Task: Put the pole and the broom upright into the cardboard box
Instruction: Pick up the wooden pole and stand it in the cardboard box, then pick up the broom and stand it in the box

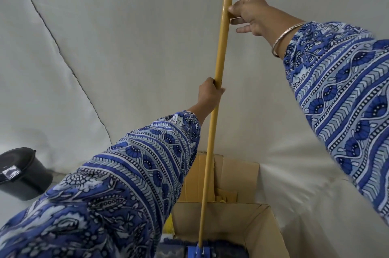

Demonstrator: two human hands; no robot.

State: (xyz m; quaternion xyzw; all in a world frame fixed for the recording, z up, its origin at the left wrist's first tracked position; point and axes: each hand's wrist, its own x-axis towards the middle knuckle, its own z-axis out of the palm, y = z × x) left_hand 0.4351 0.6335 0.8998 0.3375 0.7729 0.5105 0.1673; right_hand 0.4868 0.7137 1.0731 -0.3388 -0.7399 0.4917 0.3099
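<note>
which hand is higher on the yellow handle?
The right hand, pinching the handle near the top of the frame with fingers partly spread. The left hand has a full grip lower down, around mid-handle.

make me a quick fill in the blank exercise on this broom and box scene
1. Both hands are on the yellow ____ of the broom.
2. The right hand is placed ____ on the shaft than the left hand.
3. The blue broom head sits low inside the open ____ box.
4. At the far left, on the floor, stands a black ____.

Missing words: handle; higher; cardboard; bucket
</note>
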